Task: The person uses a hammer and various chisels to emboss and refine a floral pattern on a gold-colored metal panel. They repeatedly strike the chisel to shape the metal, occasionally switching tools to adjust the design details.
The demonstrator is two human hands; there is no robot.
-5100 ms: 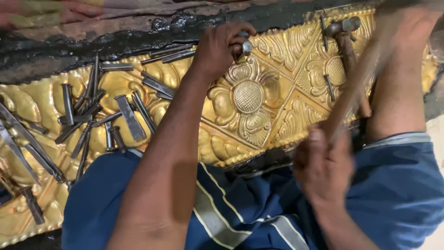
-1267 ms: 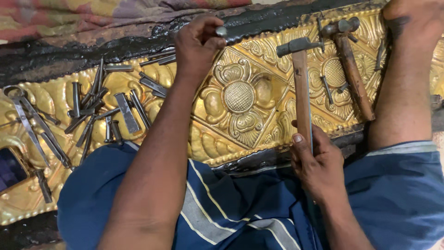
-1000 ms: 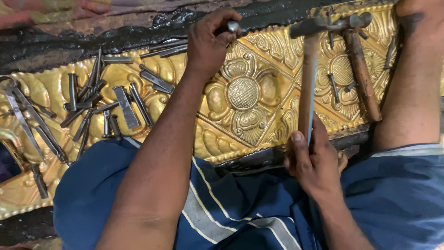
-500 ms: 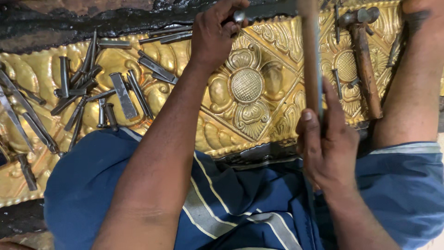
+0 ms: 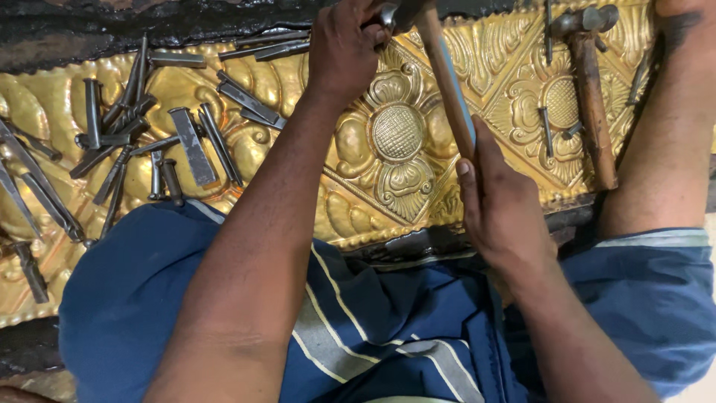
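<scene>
Two hammers: my right hand point(image 5: 501, 209) grips one hammer point(image 5: 446, 78); spare hammer point(image 5: 591, 89) beyond. My left hand point(image 5: 344, 46) pinches one punch point(image 5: 388, 15).

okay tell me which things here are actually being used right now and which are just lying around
In use: punch in left hand; hammer in right hand; embossed gold sheet.

Lying about: spare hammer; loose punches on the sheet's left part.
</scene>
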